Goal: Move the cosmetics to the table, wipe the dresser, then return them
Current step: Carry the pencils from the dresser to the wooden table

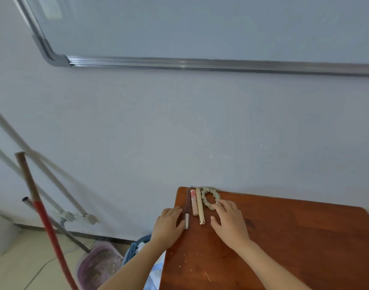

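Flanking three cosmetic tubes (193, 203) and a scrunchie (203, 197) at the bench (284, 237) corner, left hand (169, 225) and right hand (229, 222) rest loose-fingered, gripping nothing; sweeping them together inward should stop rolling.

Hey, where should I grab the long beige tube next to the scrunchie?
Probably pinch its near, gold-tipped end from your side: the beige tube lies lengthwise between the pink tube and the scrunchie, and only that end pokes out past the pink tube.

Left hand (169, 223) and right hand (230, 223) flank cosmetic tubes (193, 204) on wooden top (294, 237).
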Action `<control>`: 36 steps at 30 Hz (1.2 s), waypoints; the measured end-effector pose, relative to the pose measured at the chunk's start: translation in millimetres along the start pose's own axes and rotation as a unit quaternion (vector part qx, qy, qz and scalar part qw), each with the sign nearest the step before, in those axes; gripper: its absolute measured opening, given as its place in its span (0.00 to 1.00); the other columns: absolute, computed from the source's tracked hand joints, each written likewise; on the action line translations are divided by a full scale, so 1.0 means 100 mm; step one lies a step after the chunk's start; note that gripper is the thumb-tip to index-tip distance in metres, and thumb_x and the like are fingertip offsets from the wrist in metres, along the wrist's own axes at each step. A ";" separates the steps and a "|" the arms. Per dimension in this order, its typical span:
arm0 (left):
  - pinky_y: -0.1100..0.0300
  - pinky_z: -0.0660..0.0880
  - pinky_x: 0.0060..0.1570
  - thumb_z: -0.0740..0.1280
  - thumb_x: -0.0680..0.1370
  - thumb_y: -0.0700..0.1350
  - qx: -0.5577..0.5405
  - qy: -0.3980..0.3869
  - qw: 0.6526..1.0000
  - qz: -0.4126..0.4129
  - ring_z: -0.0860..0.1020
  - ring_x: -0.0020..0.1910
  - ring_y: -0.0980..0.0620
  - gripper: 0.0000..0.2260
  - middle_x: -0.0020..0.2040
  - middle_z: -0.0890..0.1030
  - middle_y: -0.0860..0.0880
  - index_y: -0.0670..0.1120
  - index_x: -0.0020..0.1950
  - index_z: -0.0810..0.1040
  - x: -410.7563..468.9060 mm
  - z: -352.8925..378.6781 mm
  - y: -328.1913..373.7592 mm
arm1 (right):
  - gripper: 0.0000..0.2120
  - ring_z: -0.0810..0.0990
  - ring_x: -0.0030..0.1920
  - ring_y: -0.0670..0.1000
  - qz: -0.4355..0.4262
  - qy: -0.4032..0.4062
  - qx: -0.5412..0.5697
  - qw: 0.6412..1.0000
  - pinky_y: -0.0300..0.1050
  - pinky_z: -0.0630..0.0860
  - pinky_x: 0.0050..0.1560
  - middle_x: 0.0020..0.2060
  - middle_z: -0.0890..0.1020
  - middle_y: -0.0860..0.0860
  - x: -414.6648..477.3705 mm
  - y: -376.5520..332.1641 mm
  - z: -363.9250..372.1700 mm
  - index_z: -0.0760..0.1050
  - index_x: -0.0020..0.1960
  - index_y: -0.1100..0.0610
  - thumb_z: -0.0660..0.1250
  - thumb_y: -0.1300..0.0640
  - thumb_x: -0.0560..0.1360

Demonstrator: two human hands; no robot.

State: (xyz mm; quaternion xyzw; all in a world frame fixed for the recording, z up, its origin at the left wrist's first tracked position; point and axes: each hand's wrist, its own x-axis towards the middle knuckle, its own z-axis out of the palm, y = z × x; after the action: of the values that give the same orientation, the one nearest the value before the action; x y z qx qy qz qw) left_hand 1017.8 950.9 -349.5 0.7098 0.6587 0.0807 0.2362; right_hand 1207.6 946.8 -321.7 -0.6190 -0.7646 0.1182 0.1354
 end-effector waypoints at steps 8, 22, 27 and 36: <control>0.60 0.60 0.66 0.44 0.73 0.61 0.025 0.030 0.987 0.156 0.60 0.70 0.53 0.30 0.72 0.64 0.54 0.51 0.70 0.65 0.09 -0.29 0.17 | 0.19 0.57 0.71 0.49 0.088 0.055 -0.035 0.994 0.45 0.58 0.68 0.69 0.64 0.50 -0.38 -0.10 -0.32 0.65 0.68 0.52 0.56 0.50 0.78; 0.56 0.55 0.70 0.51 0.80 0.53 0.078 -0.067 0.852 0.514 0.53 0.74 0.51 0.21 0.75 0.59 0.52 0.49 0.73 0.59 -0.77 -0.18 1.12 | 0.20 0.82 0.49 0.52 0.428 0.116 -0.181 0.878 0.48 0.79 0.42 0.47 0.83 0.50 -2.42 -0.76 -0.46 0.80 0.49 0.49 0.57 0.41 0.65; 0.54 0.69 0.62 0.54 0.78 0.52 0.055 -0.099 0.733 0.671 0.68 0.68 0.49 0.19 0.68 0.71 0.51 0.48 0.66 0.71 -1.91 0.12 1.80 | 0.23 0.83 0.47 0.53 0.569 0.175 -0.206 0.777 0.49 0.79 0.41 0.48 0.83 0.52 -3.91 -1.15 -0.72 0.72 0.56 0.49 0.54 0.41 0.66; 0.51 0.68 0.63 0.46 0.70 0.59 0.006 -0.167 0.583 0.795 0.71 0.66 0.45 0.32 0.64 0.76 0.48 0.45 0.62 0.75 -4.15 0.38 2.42 | 0.27 0.82 0.51 0.55 0.713 0.249 -0.240 0.610 0.51 0.78 0.45 0.53 0.82 0.53 -6.13 -2.28 -0.76 0.68 0.61 0.49 0.39 0.37 0.77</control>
State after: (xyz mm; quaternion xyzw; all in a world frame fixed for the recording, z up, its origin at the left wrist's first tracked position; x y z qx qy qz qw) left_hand 1201.6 533.6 -194.7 0.9523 -0.2198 0.1123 0.1793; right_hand 1147.1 301.5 -208.6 -0.9846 -0.0204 -0.1691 0.0398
